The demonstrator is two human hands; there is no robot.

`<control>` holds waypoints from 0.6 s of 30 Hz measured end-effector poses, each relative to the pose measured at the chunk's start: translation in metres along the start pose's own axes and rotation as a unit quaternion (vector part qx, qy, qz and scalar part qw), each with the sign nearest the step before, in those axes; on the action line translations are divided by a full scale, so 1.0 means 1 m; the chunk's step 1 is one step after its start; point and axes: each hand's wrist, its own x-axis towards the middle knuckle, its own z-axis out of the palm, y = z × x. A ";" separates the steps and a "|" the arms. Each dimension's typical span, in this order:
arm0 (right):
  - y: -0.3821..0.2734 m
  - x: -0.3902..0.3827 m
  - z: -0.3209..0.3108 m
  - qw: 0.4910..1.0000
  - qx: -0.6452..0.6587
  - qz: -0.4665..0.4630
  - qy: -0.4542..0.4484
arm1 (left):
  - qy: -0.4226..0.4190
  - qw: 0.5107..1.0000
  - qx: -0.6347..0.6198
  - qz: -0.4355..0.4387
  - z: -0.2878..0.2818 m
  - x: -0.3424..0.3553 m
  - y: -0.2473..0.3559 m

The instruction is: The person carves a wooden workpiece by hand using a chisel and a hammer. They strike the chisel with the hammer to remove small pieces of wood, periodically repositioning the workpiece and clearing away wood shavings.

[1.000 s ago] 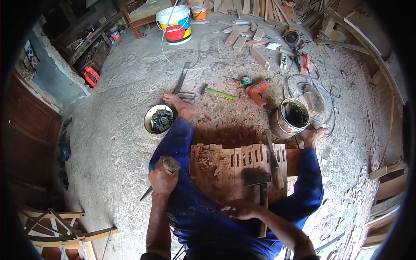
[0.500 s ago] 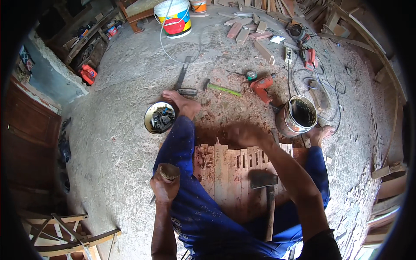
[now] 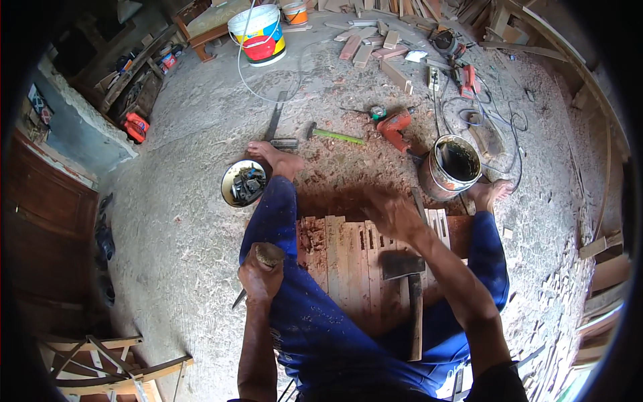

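My left hand (image 3: pixel 258 285) is wrapped round the thick wooden handle of a chisel (image 3: pixel 268 254) above my left thigh. The metal blade sticks out below the fist. My right hand (image 3: pixel 398 218), its fingers smeared by motion, is over the far ends of several wooden slats (image 3: pixel 343 268) lying side by side between my legs. Some slats have narrow slots cut in them, and wood chips cover the left ones. A mallet (image 3: pixel 402 264) with a dark head and wooden handle rests on the slats, its handle towards me.
A bowl (image 3: pixel 230 182) of small metal parts stands by my left foot, a dirty bucket (image 3: pixel 437 179) by my right. Beyond lie a green-handled hammer (image 3: pixel 338 137), a framing square (image 3: pixel 276 114), an orange drill (image 3: pixel 396 127), corded tools and wood offcuts (image 3: pixel 362 55).
My right hand has moved slightly right over the slat ends. The left hand still grips the chisel, a little further right in view. The whole view has shifted slightly.
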 end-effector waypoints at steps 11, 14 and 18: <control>-0.061 -0.230 0.030 0.940 0.054 0.325 0.085 | 0.182 0.937 -0.226 0.192 -0.055 0.036 0.084; -0.037 -0.250 0.058 0.903 0.213 0.342 0.150 | 0.242 0.891 -0.310 0.227 -0.062 0.040 0.130; -0.057 -0.250 -0.006 0.593 0.594 0.542 0.046 | 0.151 0.864 -0.459 0.143 -0.010 0.041 0.155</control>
